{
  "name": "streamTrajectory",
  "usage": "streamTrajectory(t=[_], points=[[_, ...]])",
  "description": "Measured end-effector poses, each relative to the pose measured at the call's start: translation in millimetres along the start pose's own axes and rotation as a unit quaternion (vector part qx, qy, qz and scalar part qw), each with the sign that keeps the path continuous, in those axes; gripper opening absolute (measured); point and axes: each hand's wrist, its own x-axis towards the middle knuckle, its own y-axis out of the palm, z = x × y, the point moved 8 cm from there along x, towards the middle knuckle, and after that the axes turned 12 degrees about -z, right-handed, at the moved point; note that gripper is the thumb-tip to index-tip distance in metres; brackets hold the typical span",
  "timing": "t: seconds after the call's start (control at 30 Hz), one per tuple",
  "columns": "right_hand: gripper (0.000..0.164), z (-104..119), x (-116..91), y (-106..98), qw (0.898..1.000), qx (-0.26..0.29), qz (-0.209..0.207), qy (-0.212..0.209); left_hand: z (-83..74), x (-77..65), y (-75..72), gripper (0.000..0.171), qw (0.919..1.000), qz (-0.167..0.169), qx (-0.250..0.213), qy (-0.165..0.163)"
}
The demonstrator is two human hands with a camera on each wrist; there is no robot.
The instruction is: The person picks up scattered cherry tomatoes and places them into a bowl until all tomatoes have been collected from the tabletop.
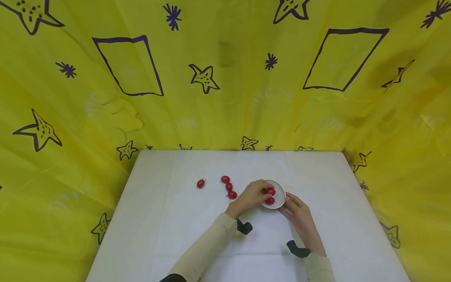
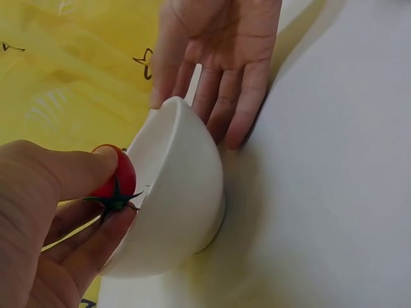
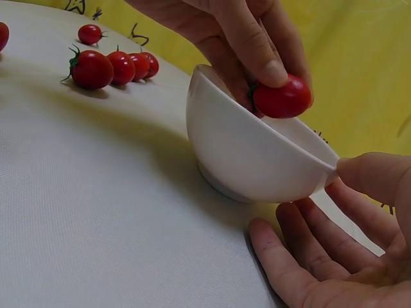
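Observation:
A small white bowl (image 1: pixel 280 201) with a short handle stands on the white table. My left hand (image 1: pixel 251 196) pinches a cherry tomato (image 3: pixel 282 97) with a green stem between thumb and fingers, right at the bowl's rim. In the head view, another cherry tomato (image 1: pixel 270 201) lies inside the bowl. My right hand (image 1: pixel 300 215) holds the bowl by its handle side, the thumb on the rim and the other fingers below. Left of the bowl, three cherry tomatoes (image 1: pixel 229 186) lie in a short row, and a single tomato (image 1: pixel 201 183) lies farther left.
The white cloth-covered table (image 1: pixel 197 235) reaches back to a yellow curtain (image 1: pixel 225 109) printed with dark stars and frames. The same curtain hangs along both sides. Dark straps (image 1: pixel 298 249) sit at the wrists over light sleeves.

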Motion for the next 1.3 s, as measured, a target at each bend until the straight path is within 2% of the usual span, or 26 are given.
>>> streamTrajectory(t=[0.17, 0.57, 0.8, 0.93, 1.3], points=[[0.058, 2.4, -2.4, 1.5, 1.0, -0.001, 0.003, -0.005, -0.8, -0.3, 3.9, 0.033, 0.9998, -0.004, 0.02, 0.005], [0.056, 4.5, -4.8, 3.2, 1.0, 0.003, 0.009, -0.018, 0.2, 2.7, 12.1, 0.029, 0.996, -0.012, 0.088, 0.007], [0.057, 5.7, -5.9, 2.3, 1.0, -0.011, 0.0, -0.015, -5.9, 6.1, 12.5, 0.025, 0.991, -0.017, 0.128, 0.036], [0.053, 6.6, -6.2, 2.6, 1.0, 0.004, 0.003, -0.019, -9.8, 7.9, 12.6, 0.023, 0.9893, -0.017, 0.138, 0.045], [0.052, 5.0, -6.9, 2.1, 1.0, 0.008, 0.011, -0.022, -7.4, 10.5, 21.4, 0.025, 0.988, -0.021, 0.153, 0.012]])
